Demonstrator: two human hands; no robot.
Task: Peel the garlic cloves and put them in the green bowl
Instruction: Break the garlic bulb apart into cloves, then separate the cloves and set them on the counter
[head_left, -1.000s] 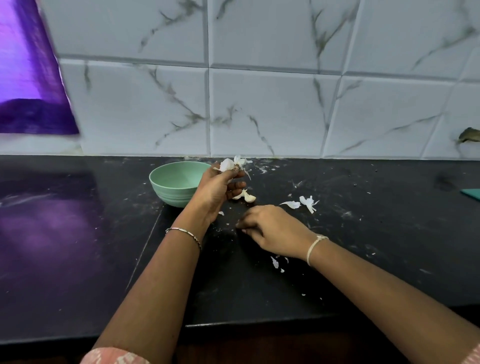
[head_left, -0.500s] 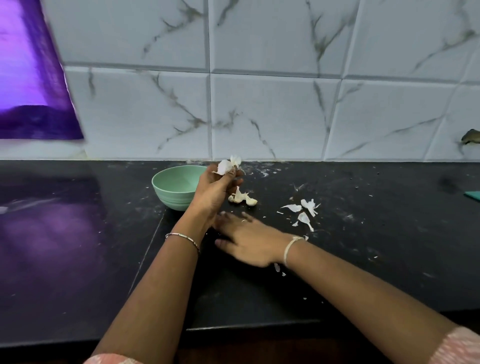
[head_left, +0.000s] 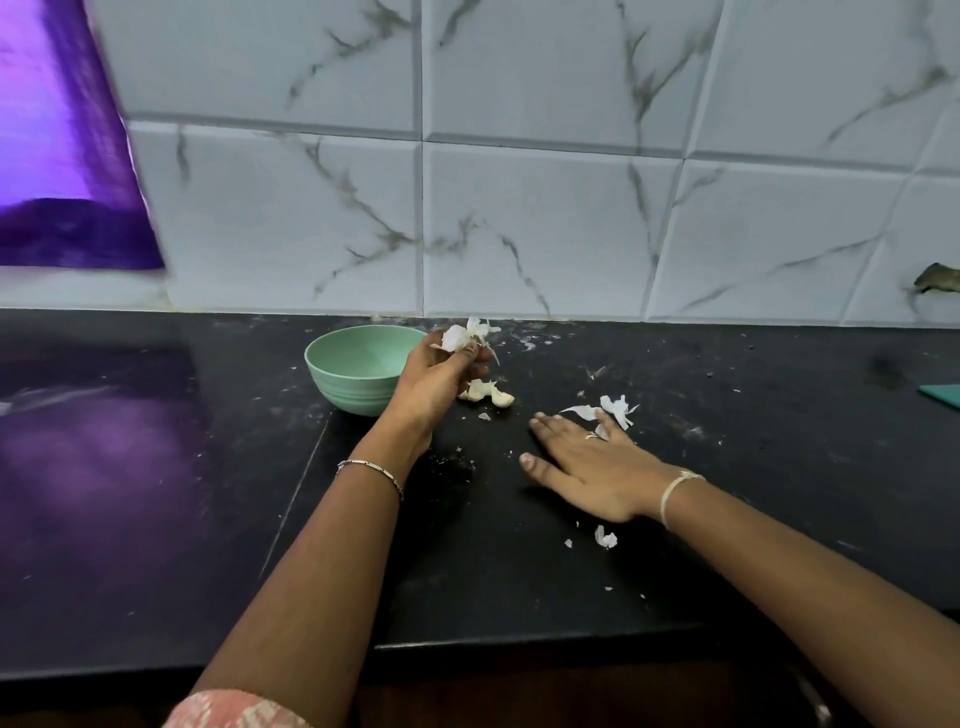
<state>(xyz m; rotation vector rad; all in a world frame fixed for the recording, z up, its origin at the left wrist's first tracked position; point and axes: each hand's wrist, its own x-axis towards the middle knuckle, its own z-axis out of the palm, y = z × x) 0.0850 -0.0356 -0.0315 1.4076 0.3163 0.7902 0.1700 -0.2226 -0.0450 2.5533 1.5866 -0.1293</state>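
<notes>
The green bowl (head_left: 358, 374) stands on the black counter (head_left: 519, 519) near the wall; I see nothing inside it. My left hand (head_left: 441, 376) is raised beside the bowl's right rim and grips a piece of garlic (head_left: 460, 336) with loose papery skin sticking up. More garlic cloves (head_left: 488, 392) lie on the counter just right of that hand. My right hand (head_left: 592, 465) lies flat on the counter with fingers straight, its fingertips touching a small pile of white peels (head_left: 608, 408).
Small peel scraps (head_left: 605, 538) lie near my right wrist, and specks are scattered over the counter. A teal object (head_left: 943, 395) shows at the right edge. A purple-lit surface (head_left: 67, 156) hangs at the left. Marble tiles back the counter.
My right hand has opened flat and slid right across the counter to the peel pile. My left hand keeps holding the garlic beside the bowl.
</notes>
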